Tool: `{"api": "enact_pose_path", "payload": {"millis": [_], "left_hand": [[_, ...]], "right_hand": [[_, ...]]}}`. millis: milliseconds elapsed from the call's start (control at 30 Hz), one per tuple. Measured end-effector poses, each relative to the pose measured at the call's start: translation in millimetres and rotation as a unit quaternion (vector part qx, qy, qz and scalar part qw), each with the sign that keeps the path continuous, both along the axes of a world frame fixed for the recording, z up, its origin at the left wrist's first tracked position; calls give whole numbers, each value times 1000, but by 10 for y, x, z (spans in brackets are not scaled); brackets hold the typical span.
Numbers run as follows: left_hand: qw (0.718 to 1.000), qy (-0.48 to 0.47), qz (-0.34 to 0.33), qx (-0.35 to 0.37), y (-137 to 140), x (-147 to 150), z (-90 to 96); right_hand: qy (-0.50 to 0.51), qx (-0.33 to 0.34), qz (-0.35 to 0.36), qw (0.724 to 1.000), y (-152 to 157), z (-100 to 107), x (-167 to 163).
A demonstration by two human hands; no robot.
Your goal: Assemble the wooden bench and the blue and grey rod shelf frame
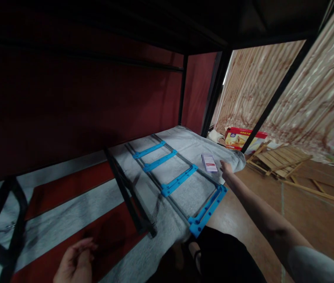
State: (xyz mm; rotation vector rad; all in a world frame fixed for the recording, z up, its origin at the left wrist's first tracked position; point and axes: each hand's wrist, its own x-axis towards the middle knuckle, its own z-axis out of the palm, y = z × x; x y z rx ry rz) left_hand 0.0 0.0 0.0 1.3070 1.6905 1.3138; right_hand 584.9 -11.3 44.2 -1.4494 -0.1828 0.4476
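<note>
My left hand (75,262) hovers over the lower red-brown board (110,232), fingers loosely bent and nothing visible in them. On the right, my right hand (226,169) is stretched out close beside a small flat rectangle (209,162) with a blurred, lit-looking face, perhaps a phone. One finger points towards it; whether they touch I cannot tell. Between my hands lies a ladder-like rack of grey rods (169,202) joined by several blue plastic crosspieces (180,181). Left of it, a black metal frame (128,192) lies across the ends of two red-brown boards.
Grey cloth (167,220) covers the surface. Another black frame (15,212) stands at far left. Black posts (214,94) hold a dark shelf overhead. Beyond the right edge, a red and yellow box (240,139) and a wooden slatted piece (284,159) lie on the floor near a curtain.
</note>
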Motion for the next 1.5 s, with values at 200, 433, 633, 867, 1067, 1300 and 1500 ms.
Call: {"api": "enact_pose_path", "payload": {"millis": [200, 433, 633, 867, 1067, 1300, 1500], "left_hand": [[982, 141, -42, 114, -263, -26, 263], [851, 378, -108, 349, -782, -145, 412], [828, 341, -24, 445, -1234, -532, 705], [916, -76, 327, 219, -926, -1366, 651], [986, 70, 117, -98, -877, -1965, 332], [921, 265, -52, -280, -974, -1756, 327], [922, 271, -63, -269, -958, -1740, 259]], "right_hand": [[0, 95, 144, 985, -632, 140, -941], [-63, 126, 226, 964, -857, 459, -2457], [-259, 188, 406, 856, -994, 811, -3693], [-273, 108, 610, 736, -703, 2, -4686], [-363, 32, 675, 642, -499, -219, -4615], [-377, -43, 729, 570, -505, -173, -4340], [-206, -128, 812, 531, -482, -325, -4112]]}}
